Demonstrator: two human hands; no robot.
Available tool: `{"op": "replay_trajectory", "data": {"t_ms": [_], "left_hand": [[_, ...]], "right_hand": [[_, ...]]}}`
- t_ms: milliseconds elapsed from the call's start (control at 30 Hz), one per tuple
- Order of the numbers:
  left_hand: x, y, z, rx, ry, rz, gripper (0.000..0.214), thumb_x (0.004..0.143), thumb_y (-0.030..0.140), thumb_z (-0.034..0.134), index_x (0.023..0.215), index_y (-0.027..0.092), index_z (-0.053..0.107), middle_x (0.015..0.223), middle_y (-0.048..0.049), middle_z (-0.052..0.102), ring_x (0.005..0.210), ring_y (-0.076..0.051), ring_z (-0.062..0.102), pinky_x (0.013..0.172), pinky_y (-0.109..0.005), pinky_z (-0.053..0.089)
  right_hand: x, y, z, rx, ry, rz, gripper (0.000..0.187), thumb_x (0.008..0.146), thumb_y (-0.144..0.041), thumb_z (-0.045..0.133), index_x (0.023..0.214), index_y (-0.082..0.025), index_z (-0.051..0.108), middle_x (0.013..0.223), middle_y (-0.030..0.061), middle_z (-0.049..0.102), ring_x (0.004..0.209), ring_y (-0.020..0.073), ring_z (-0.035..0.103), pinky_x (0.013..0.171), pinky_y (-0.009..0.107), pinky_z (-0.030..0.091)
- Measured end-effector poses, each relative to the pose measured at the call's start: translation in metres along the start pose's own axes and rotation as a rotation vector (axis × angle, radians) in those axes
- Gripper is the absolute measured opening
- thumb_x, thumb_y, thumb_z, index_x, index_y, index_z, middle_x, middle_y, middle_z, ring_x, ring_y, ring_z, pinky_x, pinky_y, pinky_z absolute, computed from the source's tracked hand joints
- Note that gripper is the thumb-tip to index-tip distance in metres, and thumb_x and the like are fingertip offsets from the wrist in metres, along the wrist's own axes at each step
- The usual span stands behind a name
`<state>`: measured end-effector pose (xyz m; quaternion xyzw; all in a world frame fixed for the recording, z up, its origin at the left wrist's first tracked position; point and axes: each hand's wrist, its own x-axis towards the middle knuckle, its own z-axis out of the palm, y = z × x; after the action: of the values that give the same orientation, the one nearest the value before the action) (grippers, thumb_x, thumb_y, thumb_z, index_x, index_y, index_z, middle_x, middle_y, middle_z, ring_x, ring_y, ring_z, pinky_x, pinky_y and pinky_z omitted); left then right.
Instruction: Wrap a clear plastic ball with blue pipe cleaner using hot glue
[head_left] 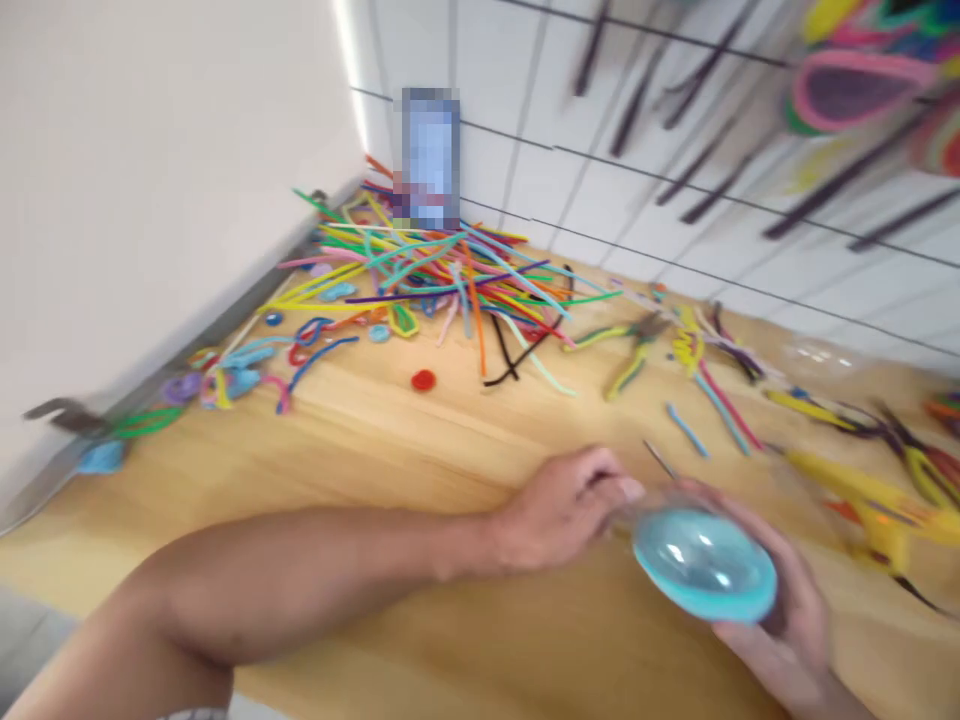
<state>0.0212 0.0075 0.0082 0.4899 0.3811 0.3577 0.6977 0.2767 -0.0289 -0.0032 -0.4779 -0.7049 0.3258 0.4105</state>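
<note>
A shiny, see-through dome with a light-blue rim (705,565) rests in my right hand (799,590), whose fingers curve round its far and right sides. A thin metal rod (659,458) sticks out just beyond those fingers; what it belongs to is hidden. My left hand (562,505) is closed in a pinch at the dome's left edge. Blur hides what its fingertips hold, if anything. Beyond the hands, a short blue pipe cleaner (687,430) lies on the wooden table (360,440).
Many coloured pipe cleaners (442,270) are heaped at the back, below a blurred-out phone-like screen (431,160). Yellow-handled pliers (626,355) lie beyond my hands. At the right is a yellow glue gun (877,505). A white wire grid (510,150) stands behind the table.
</note>
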Motion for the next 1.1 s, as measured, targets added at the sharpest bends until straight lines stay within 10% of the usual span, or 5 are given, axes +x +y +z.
{"op": "replay_trajectory", "data": {"t_ms": [233, 467, 633, 833, 1100], "left_hand": [[-0.001, -0.005, -0.003, 0.062, 0.041, 0.095, 0.056, 0.104, 0.067, 0.050, 0.076, 0.019, 0.057, 0.065, 0.0022, 0.057, 0.061, -0.012, 0.053, 0.064, -0.026, 0.045], [-0.012, -0.003, -0.001, 0.183, -0.029, 0.122, 0.067, 0.094, 0.063, 0.073, 0.144, 0.023, 0.054, 0.091, -0.0018, 0.067, 0.082, -0.019, 0.063, 0.075, -0.031, 0.052], [-0.010, -0.007, 0.001, 0.208, -0.055, 0.200, 0.073, 0.087, 0.065, 0.081, 0.143, 0.021, 0.063, 0.136, -0.0145, 0.069, 0.117, -0.028, 0.068, 0.096, -0.038, 0.056], [-0.010, -0.011, -0.003, 0.240, 0.066, 0.263, 0.061, 0.106, 0.067, 0.050, 0.135, 0.018, 0.070, 0.092, -0.0048, 0.071, 0.074, -0.015, 0.063, 0.076, -0.030, 0.054], [-0.011, -0.003, 0.003, 0.289, 0.000, 0.155, 0.051, 0.092, 0.068, 0.072, 0.100, 0.018, 0.066, 0.080, 0.0004, 0.064, 0.073, -0.015, 0.058, 0.070, -0.027, 0.048]], "right_hand": [[0.006, -0.001, 0.009, 0.260, -0.024, -0.029, 0.077, 0.086, -0.045, 0.088, 0.155, -0.039, 0.053, 0.160, 0.0091, 0.061, 0.145, 0.0314, 0.063, 0.114, 0.048, 0.060], [0.002, 0.000, 0.015, 0.251, -0.101, -0.046, 0.086, 0.085, -0.040, 0.088, 0.161, -0.035, 0.047, 0.167, 0.0109, 0.051, 0.151, 0.0365, 0.054, 0.126, 0.058, 0.047], [0.007, -0.001, 0.017, 0.084, -0.119, -0.158, 0.086, 0.083, -0.041, 0.088, 0.159, -0.032, 0.050, 0.164, 0.0114, 0.054, 0.154, 0.0381, 0.049, 0.130, 0.061, 0.039], [0.007, -0.001, 0.016, 0.216, -0.103, 0.008, 0.083, 0.084, -0.053, 0.087, 0.156, -0.032, 0.052, 0.157, 0.0117, 0.061, 0.141, 0.0348, 0.062, 0.121, 0.055, 0.050], [0.009, -0.001, 0.016, 0.394, 0.026, 0.076, 0.076, 0.085, -0.062, 0.083, 0.149, -0.033, 0.054, 0.151, 0.0088, 0.067, 0.137, 0.0329, 0.066, 0.113, 0.052, 0.058]]}}
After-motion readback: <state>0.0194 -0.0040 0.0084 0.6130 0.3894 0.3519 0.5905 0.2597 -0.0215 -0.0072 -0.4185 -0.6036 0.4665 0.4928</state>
